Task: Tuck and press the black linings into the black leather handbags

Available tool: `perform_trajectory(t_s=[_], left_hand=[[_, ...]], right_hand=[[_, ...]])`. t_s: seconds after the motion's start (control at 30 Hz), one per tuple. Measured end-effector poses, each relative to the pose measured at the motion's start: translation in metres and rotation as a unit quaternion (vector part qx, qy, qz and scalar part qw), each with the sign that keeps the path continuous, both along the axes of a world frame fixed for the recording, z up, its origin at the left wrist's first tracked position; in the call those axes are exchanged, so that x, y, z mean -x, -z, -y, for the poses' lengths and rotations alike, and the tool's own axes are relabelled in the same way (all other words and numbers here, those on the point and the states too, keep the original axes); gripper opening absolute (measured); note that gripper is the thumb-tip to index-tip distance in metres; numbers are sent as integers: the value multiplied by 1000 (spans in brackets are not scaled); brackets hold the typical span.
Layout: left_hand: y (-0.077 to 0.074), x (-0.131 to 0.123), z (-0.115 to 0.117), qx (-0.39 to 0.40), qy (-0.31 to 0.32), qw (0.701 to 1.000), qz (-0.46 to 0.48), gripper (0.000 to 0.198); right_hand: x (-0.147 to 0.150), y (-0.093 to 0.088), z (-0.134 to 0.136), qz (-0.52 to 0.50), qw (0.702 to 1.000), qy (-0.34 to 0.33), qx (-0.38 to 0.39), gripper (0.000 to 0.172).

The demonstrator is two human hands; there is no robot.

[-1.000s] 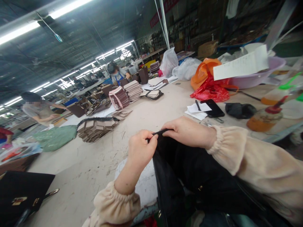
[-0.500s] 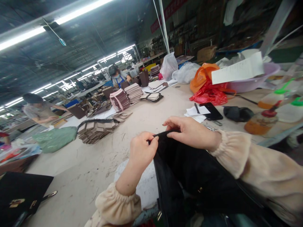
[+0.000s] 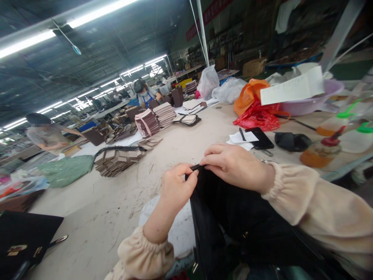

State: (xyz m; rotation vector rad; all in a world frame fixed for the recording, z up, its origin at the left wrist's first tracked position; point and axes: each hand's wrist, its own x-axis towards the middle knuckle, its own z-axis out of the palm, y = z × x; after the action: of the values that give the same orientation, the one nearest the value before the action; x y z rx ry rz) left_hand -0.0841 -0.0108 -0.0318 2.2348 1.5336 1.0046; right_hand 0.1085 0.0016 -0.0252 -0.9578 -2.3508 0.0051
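Pinching the upper edge of 1 blk fabric item [image 3: 247,210], L hand [image 3: 178,184] and R hand [image 3: 236,165] sit side by side, thumbs pressed to fingers. Item drapes at the table [image 3: 99,217] edge in front of the person, soft, w/ at least 2 small gold-tone metal bits [image 3: 245,235]. 2 cream sleeves [image 3: 314,202], plush-looking, gathered cuffs. Far L: 1 stiff blk piece [image 3: 27,233] w/ gold-tone hardware. R side: 3 see-through bottles [image 3: 319,154] (1 red cap, 2 green; amber liquid in at least 2), 1 flat blk phone [image 3: 264,139], 1 lavender basin [image 3: 314,102]. Beyond the hands: 1 fanned pile of brown pieces [image 3: 118,161] nr 1 wrinkled green plastic bag [image 3: 67,171].
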Motion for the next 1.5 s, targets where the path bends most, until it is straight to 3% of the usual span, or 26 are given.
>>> perform_trajectory(t_s=[0.37,0.77,1.5], left_hand=[[0,1,1,7,49,999,19,14],[2,3,1,-5,36,999,16,13],[6,-1,-3,-12,-33,999,16,14]], right_hand=[[-4,-1,-1,20,999,-26,-26,19],[4,-1,-7,61,998,-27,-9,17],[20,-5,0,72,993,94,21,17]])
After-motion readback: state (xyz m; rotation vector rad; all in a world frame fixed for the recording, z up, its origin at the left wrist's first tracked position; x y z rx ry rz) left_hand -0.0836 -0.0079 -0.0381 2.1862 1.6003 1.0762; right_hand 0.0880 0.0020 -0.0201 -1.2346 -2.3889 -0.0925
